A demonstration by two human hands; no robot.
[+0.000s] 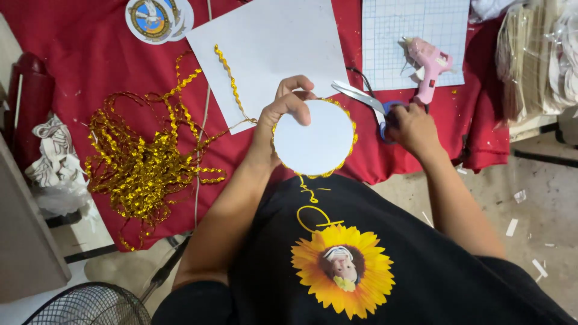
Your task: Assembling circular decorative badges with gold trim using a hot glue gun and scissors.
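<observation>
My left hand (282,114) holds a round white card disc (314,138) edged with gold ribbon trim, thumb on its top rim. A strand of the gold trim (232,81) runs from the disc up across a white sheet of paper (271,51). My right hand (410,127) rests on the red tablecloth, fingers through the blue handles of a pair of scissors (361,98) whose blades point left toward the disc. The scissors lie flat on the table.
A tangled heap of gold ribbon trim (144,162) lies on the red tablecloth (90,66) at left. A pink glue gun (428,66) sits on a gridded mat (415,36). Round printed discs (158,18) lie at top left. A fan grille (90,307) is at bottom left.
</observation>
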